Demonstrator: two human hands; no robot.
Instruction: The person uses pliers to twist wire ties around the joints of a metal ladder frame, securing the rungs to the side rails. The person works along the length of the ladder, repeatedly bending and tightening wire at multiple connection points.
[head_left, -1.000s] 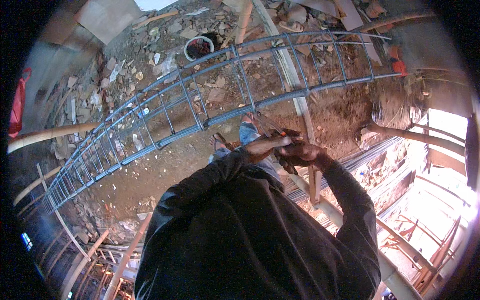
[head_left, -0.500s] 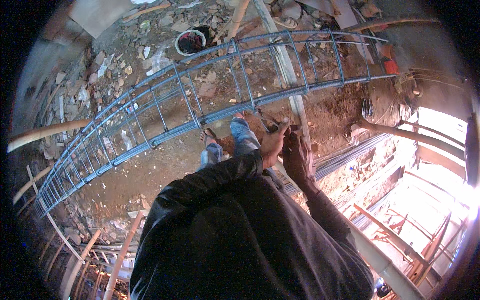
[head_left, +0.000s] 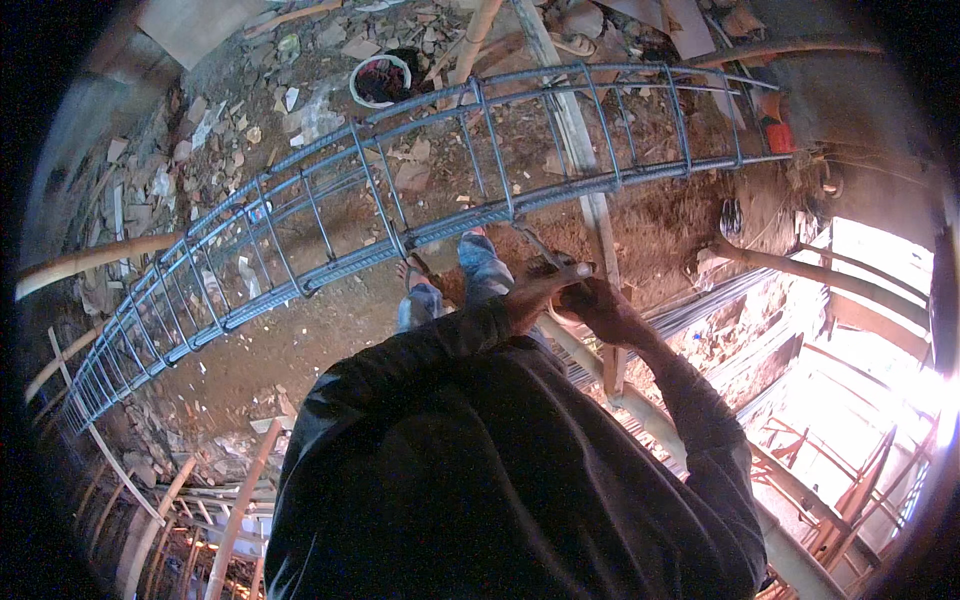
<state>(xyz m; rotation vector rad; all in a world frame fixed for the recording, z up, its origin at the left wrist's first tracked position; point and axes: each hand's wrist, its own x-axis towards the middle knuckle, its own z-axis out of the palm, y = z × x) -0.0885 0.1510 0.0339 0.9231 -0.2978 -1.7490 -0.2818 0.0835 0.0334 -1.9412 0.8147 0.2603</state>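
A long cage of steel reinforcing bars (head_left: 440, 228), with stirrups along it, curves across the scene in front of me. My left hand (head_left: 532, 298) is closed around a slim, dark metal tool (head_left: 538, 246), whose exact kind I cannot make out. The tool's far end points at the cage's near bars; whether it touches them is unclear. Right beside it, my right hand (head_left: 602, 308) has its fingers curled in against the left hand. What the right fingers hold, if anything, is hidden.
Behind the cage a white bucket (head_left: 381, 80) with dark contents stands among rubble. A wooden post (head_left: 598, 225) crosses the cage near my hands. Bamboo poles (head_left: 105, 262) stick out at left, and loose bars (head_left: 690, 318) lie at right. My feet are on dirt.
My hands have come down slightly toward my body, and the right hand has turned, its forearm swinging outward to the right. The tool has drawn back a little from the cage.
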